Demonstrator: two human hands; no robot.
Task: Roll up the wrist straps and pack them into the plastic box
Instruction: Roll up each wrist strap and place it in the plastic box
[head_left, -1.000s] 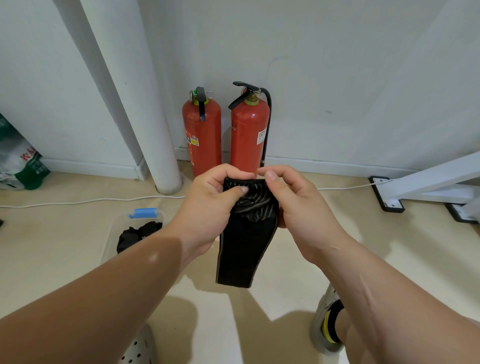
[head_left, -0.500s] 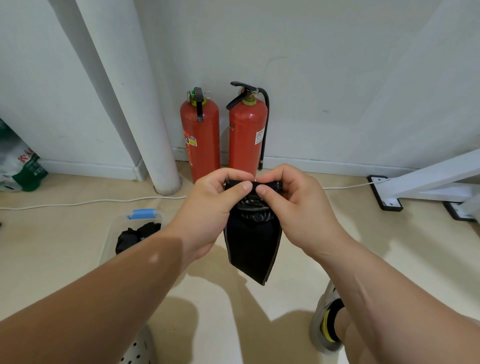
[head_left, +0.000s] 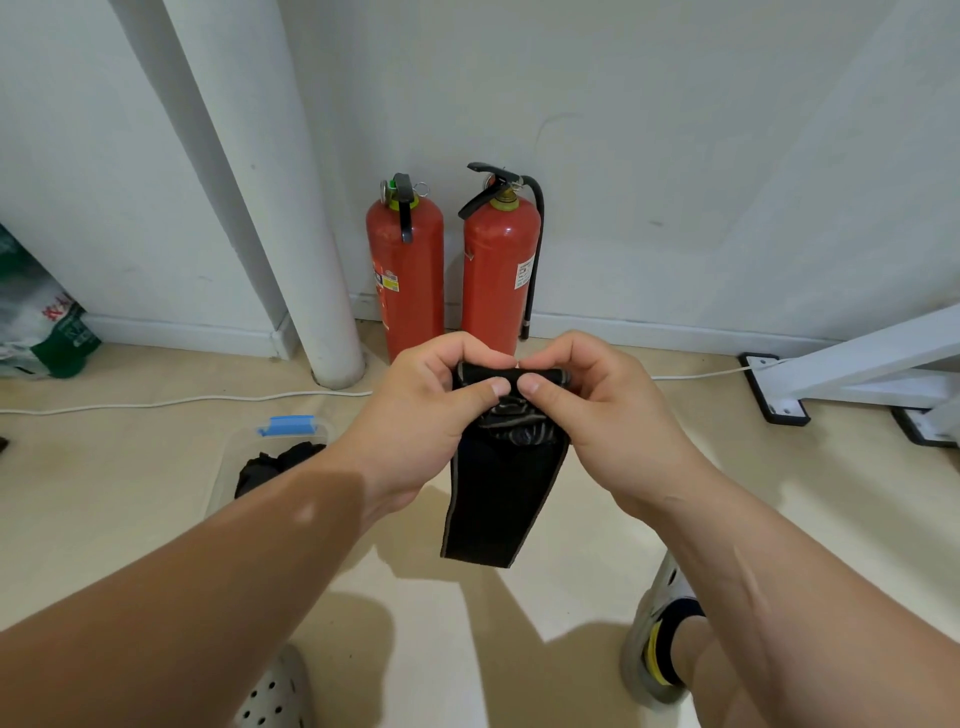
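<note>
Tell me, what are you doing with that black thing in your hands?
A person is rolling up a black fabric wrist strap. The left hand and the right hand pinch its top end, where a small roll has formed, while the rest hangs down loose above the floor. To the left on the floor sits a clear plastic box with a blue latch, with some dark fabric already inside. Two red fire extinguishers stand against the wall behind.

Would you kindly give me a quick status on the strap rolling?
Both hands, left hand and right hand, pinching wrist strap top. Tail hangs unrolled. Plastic box open on floor, nothing blocking.
</note>
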